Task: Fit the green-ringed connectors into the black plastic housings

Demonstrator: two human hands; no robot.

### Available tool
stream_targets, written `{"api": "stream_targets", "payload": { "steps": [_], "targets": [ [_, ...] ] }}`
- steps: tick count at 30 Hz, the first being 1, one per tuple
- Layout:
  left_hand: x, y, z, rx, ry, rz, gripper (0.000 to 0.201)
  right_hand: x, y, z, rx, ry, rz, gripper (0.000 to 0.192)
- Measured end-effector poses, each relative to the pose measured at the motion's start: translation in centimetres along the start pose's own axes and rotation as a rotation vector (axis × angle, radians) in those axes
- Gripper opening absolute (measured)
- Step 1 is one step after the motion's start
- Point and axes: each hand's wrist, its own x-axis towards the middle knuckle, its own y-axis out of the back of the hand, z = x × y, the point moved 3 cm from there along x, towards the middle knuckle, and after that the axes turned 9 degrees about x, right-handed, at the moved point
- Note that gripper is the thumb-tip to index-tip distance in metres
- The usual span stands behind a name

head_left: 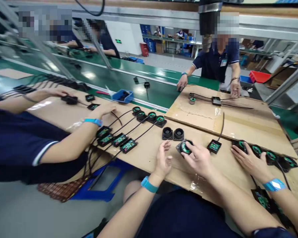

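Head view: right hand (200,160) pinches round green-ringed part (185,147) on cardboard (149,148), near its front edge. Left hand (163,158) hovers just beside, fingers loosely spread, holding nothing. Two black caps (173,133) behind; bare cardboard between. Co-worker's hand (250,162) close right.

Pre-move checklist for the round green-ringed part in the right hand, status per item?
1. Right hand grips the round part: ok, fingers on its edge.
2. Left hand free: ok, open, holds nothing, beside the part.
3. Two black housings unobstructed: ok, side by side just beyond the hands.
4. Square board wired to the part: cannot tell, the hand hides the link.
5. Co-worker's hand apart from the part: ok, it rests at its own row on the right.
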Motion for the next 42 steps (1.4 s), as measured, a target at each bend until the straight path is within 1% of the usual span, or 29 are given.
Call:
{"api": "stream_targets", "payload": {
  "steps": [1,2,4,5,7,9,11,13,14,16,17,19,22,23,25,28,30,32,33,35,38,40,42],
  "targets": [
    [0.0,0.0,0.1,0.009,-0.001,-0.003,0.092,0.0,-0.3,0.3,-0.010,-0.033,-0.006,0.044],
    [0.0,0.1,0.2,0.020,-0.003,-0.008,0.092,0.0,-0.7,0.5,-0.026,-0.071,-0.039,0.043],
    [-0.1,0.1,0.3,0.044,-0.014,-0.024,0.091,0.3,-1.0,0.7,-0.047,-0.120,-0.142,0.042],
    [-0.1,0.2,0.4,0.052,-0.027,-0.035,0.090,0.6,-0.8,0.6,-0.040,-0.117,-0.197,0.041],
    [-0.2,0.1,0.5,0.071,-0.082,-0.057,0.089,1.0,0.8,0.4,-0.035,-0.064,-0.289,0.041],
    [-0.3,-0.2,0.8,0.135,-0.172,-0.080,0.085,1.1,3.6,1.1,-0.096,-0.044,-0.332,0.042],
    [-0.5,-0.6,1.3,0.234,-0.264,-0.120,0.079,0.7,6.8,3.2,-0.246,-0.106,-0.332,0.051],
    [-0.6,-1.1,1.8,0.324,-0.326,-0.171,0.074,-0.1,9.3,6.0,-0.418,-0.202,-0.344,0.063],
    [-0.6,-1.3,2.0,0.353,-0.345,-0.190,0.071,-0.5,10.0,7.3,-0.492,-0.225,-0.368,0.066],
    [-0.6,-1.7,2.3,0.390,-0.376,-0.209,0.066,-1.3,10.5,9.2,-0.596,-0.212,-0.420,0.066],
    [-0.6,-1.8,2.3,0.406,-0.389,-0.212,0.063,-1.5,10.4,9.8,-0.620,-0.190,-0.443,0.063],
    [-0.5,-2.0,2.3,0.440,-0.420,-0.220,0.055,-1.7,10.0,10.0,-0.627,-0.147,-0.484,0.052],
    [-0.3,-2.3,2.2,0.500,-0.468,-0.221,0.043,-1.6,10.5,8.8,-0.601,-0.145,-0.528,0.039],
    [-0.2,-2.4,2.2,0.516,-0.474,-0.219,0.040,-1.8,11.1,8.1,-0.596,-0.141,-0.515,0.038],
    [0.0,-2.7,2.2,0.529,-0.460,-0.224,0.035,-2.5,13.0,6.0,-0.593,-0.123,-0.453,0.040],
    [0.7,-3.4,2.5,0.486,-0.385,-0.265,0.032,-5.3,16.6,2.0,-0.491,-0.142,-0.386,0.041],
    [1.4,-4.6,2.9,0.422,-0.325,-0.329,0.031,-8.0,18.8,-0.3,-0.327,-0.222,-0.389,0.038],
    [2.3,-6.5,3.6,0.343,-0.284,-0.424,0.031,-10.7,20.0,-1.4,-0.168,-0.335,-0.412,0.039],
    [2.7,-7.7,4.1,0.300,-0.273,-0.467,0.032,-12.0,20.3,-1.3,-0.120,-0.400,-0.424,0.040],
    [3.5,-10.3,5.2,0.206,-0.277,-0.531,0.035,-14.1,20.0,-0.1,-0.101,-0.531,-0.441,0.039],
    [4.0,-13.6,7.0,0.092,-0.329,-0.577,0.049,-16.3,18.1,3.5,-0.199,-0.662,-0.430,0.036],
    [3.7,-14.5,7.9,0.097,-0.396,-0.598,0.059,-17.4,16.7,5.9,-0.266,-0.685,-0.419,0.033],
    [3.4,-14.0,8.0,0.193,-0.470,-0.569,0.063,-18.4,15.8,7.8,-0.314,-0.692,-0.400,0.032]
  ]
}}
